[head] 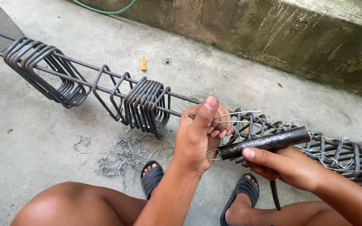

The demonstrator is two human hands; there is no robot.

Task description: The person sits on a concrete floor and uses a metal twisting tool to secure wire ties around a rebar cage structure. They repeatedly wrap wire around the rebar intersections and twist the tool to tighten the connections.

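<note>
My left hand [200,132] grips a long rebar rod [84,86] and pinches a thin tie wire [237,114] against it, thumb up. My right hand [279,165] is closed on a dark rusty tying tool [267,142] whose tip meets a wire loop [211,155] beside my left hand. Square steel stirrups [147,106] hang bunched on the rods just left of my hands. To the right, stirrups tied with wire [340,152] form a finished cage section.
A second bunch of stirrups [49,71] hangs on the rods at far left. Cut wire scraps [124,155] litter the concrete floor near my sandalled feet [151,178]. A concrete wall [294,42] runs along the back, with a green hose [105,9] at its base.
</note>
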